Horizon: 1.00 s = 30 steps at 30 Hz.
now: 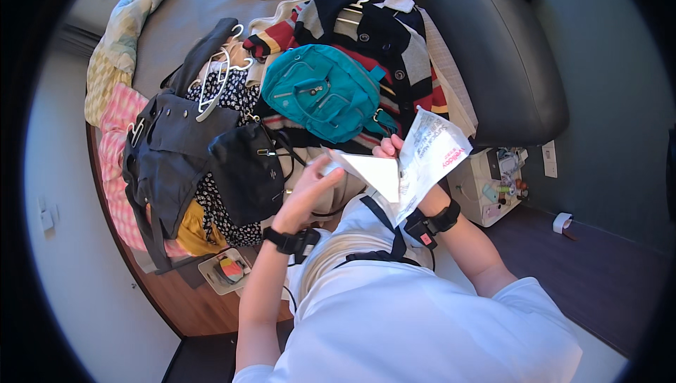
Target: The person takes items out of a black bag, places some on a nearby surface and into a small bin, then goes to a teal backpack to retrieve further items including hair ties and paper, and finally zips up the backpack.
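In front of my waist is a white plastic packet (435, 145) bearing red and grey printed writing. It is spread into a V shape, with a plain white flat panel (377, 172) on its left side. Whether that panel belongs to the packet or is a separate piece, I cannot tell. My left hand (307, 193) pinches the panel's left end between thumb and fingers. My right hand (390, 146) grips the packet from behind; its fingertips show above the fold and its palm is hidden. Beyond the hands a teal backpack (322, 92) lies on piled clothes.
A black handbag (248, 174), a dark grey coat (174, 137), white hangers (214, 87) and a striped cardigan (364, 40) cover the bed (179, 29). On the right are a black leather headboard (496, 55) and a white bedside cabinet (470, 187). A small tray (214, 275) stands lower left.
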Each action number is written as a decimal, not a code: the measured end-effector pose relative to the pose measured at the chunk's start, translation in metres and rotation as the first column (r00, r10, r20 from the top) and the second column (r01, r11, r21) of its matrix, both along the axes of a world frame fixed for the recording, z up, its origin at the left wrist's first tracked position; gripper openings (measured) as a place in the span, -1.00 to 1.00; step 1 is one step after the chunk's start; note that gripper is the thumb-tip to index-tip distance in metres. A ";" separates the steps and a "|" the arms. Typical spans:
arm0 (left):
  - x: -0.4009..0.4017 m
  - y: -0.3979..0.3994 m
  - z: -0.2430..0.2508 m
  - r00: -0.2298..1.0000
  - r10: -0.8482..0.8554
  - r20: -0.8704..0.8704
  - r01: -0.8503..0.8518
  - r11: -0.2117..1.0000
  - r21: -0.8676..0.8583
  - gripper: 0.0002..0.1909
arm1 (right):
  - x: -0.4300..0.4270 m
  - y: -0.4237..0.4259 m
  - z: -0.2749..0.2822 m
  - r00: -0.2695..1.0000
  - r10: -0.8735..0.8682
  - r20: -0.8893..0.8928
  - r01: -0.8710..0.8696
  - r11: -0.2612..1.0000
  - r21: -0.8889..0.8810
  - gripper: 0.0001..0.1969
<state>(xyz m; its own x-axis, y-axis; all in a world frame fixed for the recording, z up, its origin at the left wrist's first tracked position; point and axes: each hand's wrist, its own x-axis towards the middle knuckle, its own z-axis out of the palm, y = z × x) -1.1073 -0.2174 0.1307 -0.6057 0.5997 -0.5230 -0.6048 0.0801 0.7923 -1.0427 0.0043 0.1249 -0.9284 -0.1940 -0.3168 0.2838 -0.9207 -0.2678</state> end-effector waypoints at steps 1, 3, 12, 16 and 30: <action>0.003 0.008 -0.001 0.957 0.012 0.289 -0.096 0.955 0.281 -0.42 | -0.002 -0.008 0.003 1.000 -0.011 -0.025 0.011 1.000 0.001 -0.68; 0.010 0.013 0.000 0.963 0.094 0.254 -0.166 0.947 0.277 -0.54 | 0.001 -0.022 0.009 0.991 -0.114 0.065 0.102 0.981 0.167 -0.73; -0.003 -0.045 0.025 0.834 0.545 -0.090 -0.532 0.836 0.133 -0.79 | 0.010 0.008 0.010 0.911 -0.411 0.025 0.159 0.405 0.900 -0.65; 0.012 -0.041 0.040 0.900 0.393 -0.191 -0.386 0.919 0.076 -0.77 | 0.003 -0.015 0.046 0.965 -0.260 0.011 0.156 0.614 0.774 -0.70; 0.069 -0.008 0.054 0.892 0.251 -0.375 -0.203 0.965 0.164 0.00 | -0.015 -0.088 0.012 0.993 -0.026 -0.114 0.105 -0.224 0.969 -0.64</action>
<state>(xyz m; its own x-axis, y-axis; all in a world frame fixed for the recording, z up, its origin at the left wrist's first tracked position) -1.0381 -0.2253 0.1847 -0.8731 0.4633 -0.1516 -0.2363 -0.1301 0.9629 -1.0578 -0.0832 0.1372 -0.9264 0.3762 -0.0130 0.1988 0.4597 -0.8655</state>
